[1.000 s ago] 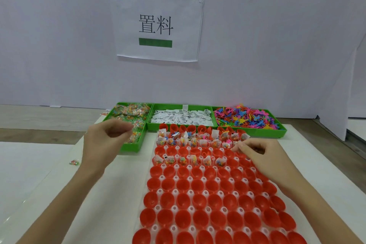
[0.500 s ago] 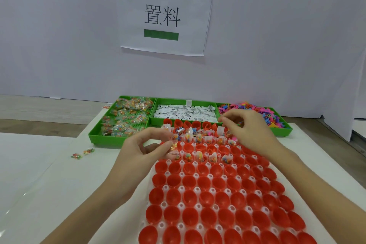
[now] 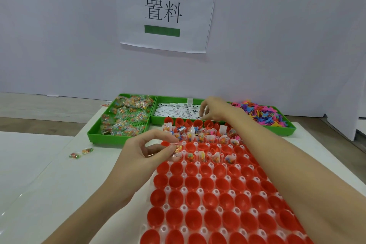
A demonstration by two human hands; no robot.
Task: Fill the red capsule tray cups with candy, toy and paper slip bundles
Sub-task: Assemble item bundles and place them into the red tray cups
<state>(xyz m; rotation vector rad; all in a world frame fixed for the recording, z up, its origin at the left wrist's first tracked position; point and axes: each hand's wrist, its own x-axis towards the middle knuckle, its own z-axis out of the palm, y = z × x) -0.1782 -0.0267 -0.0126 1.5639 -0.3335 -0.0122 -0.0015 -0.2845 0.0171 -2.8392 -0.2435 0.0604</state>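
Reading the sign: white paper sheet [image 3: 165, 9] taped to the pale wall carries black characters "置料" with a green bar under them and a green patch at its top left corner.
Paper slips: small white printed slips [image 3: 174, 110] fill the middle green plastic bin [image 3: 156, 120]; I see dark barcode-like marks on them but cannot read them.
Left hand: my left hand [image 3: 142, 152] sits at the left edge of the red capsule tray [image 3: 213, 190], thumb and fingertips pinching a clear candy packet [image 3: 177, 149] over a cup in the third row.
Right hand: my right hand [image 3: 214, 110] reaches over the far edge of the tray into the middle bin, fingers curled down among the slips; I cannot tell whether it has a slip.
Tray: red half-shell cups in a white holder, lying on the white table [image 3: 49, 184]; the second row and part of the third hold bundles, the near rows do not.
Other bins: left green bin [image 3: 95, 134] holds clear candy packets, right green bin [image 3: 285, 130] holds bright plastic toys [image 3: 261, 113].
Strays: two candy packets [image 3: 81, 152] lie on the table left of the tray.
Change: half a second ago my right hand hovered over the tray's far rows; now it is in the slip bin. Left hand has barely shifted.
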